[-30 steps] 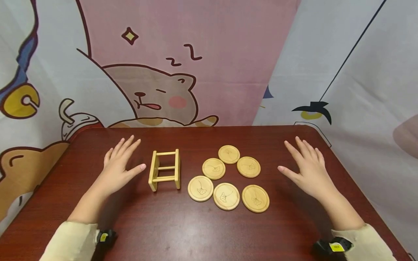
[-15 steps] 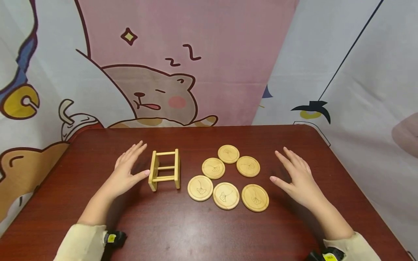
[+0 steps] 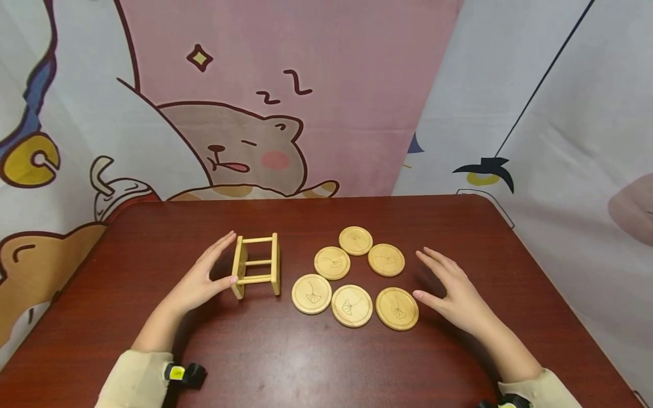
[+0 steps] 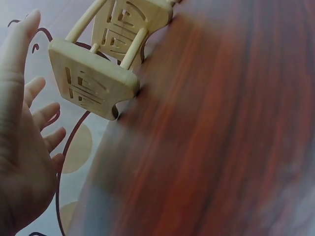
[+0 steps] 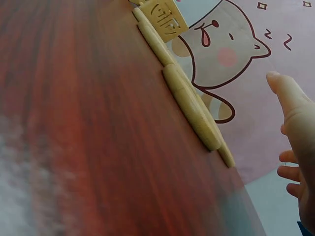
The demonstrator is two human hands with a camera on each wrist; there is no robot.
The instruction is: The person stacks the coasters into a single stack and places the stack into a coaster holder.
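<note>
A small wooden rack [image 3: 276,263] with cut-out side panels and round crossbars stands left of centre on the table. My left hand [image 3: 201,283] is beside its left panel, thumb tip right at the panel's near edge and fingers extended. In the left wrist view the rack [image 4: 91,78] shows slotted panels, with the fingers spread near it. Several round wooden coasters engraved with ginkgo leaves lie flat to the right of the rack, among them the nearest right one [image 3: 397,309]. Just right of that coaster hovers my right hand [image 3: 459,297], fingers extended and holding nothing.
The dark red wooden table [image 3: 285,362] has its far edge against a cloth backdrop [image 3: 357,113] printed with cartoon animals. Another coaster [image 3: 355,241] lies farthest back in the group. A black wrist strap [image 3: 186,374] sits at the left sleeve.
Both hands have moved inward: the left one rightward up to the rack, the right one leftward toward the coasters. The rack and coasters stay where they were.
</note>
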